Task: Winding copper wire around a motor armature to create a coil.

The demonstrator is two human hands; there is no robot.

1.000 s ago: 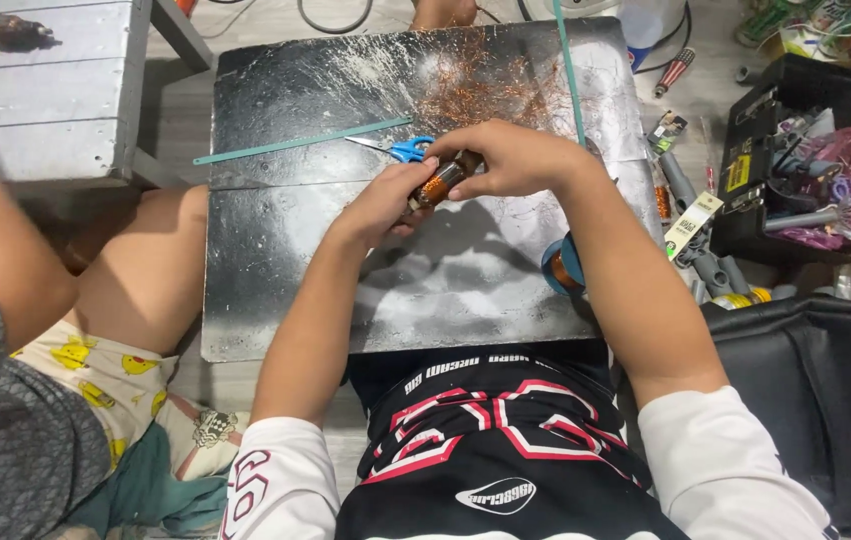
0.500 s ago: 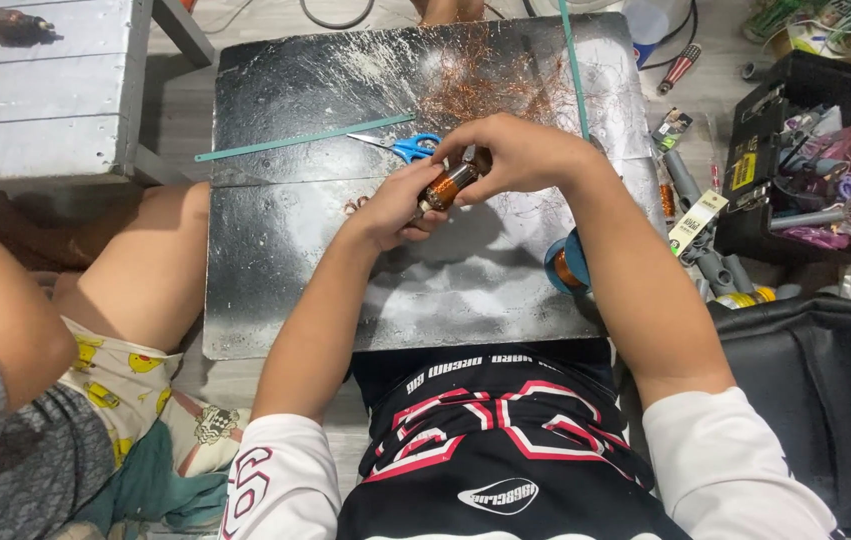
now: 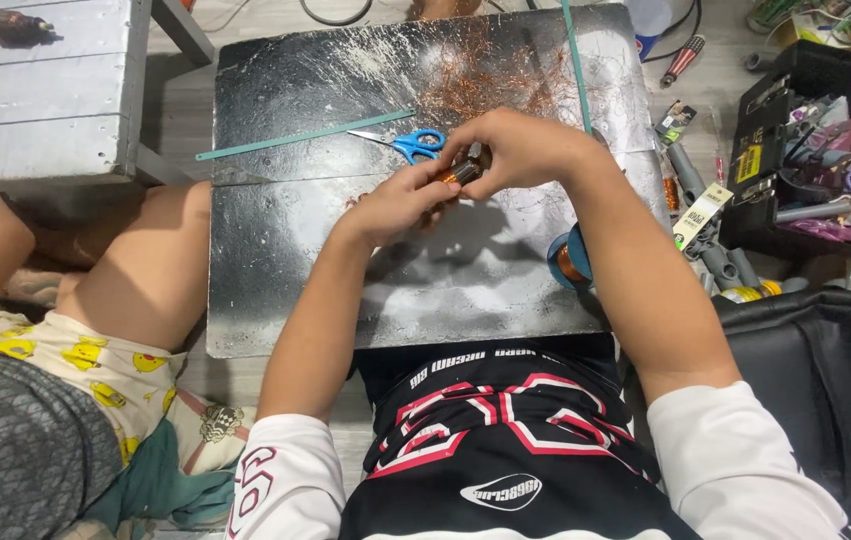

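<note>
Floor workshop: toolbox (image 3: pixel 795 150), copper wire (image 3: pixel 475 75)

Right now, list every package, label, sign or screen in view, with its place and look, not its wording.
White and yellow rectangular card tag: right of the scratched metal work sheet, lying slanted among grey tubes.
Yellow rectangular sticker: on the side of the open black toolbox at far right.
Small dark printed packet: just off the sheet's upper right corner.
No screens or signs show.

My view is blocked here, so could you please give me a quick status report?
Left hand and right hand both grip small copper-wound coil above metal sheet. Blue scissors lie just behind, untouched.
</note>
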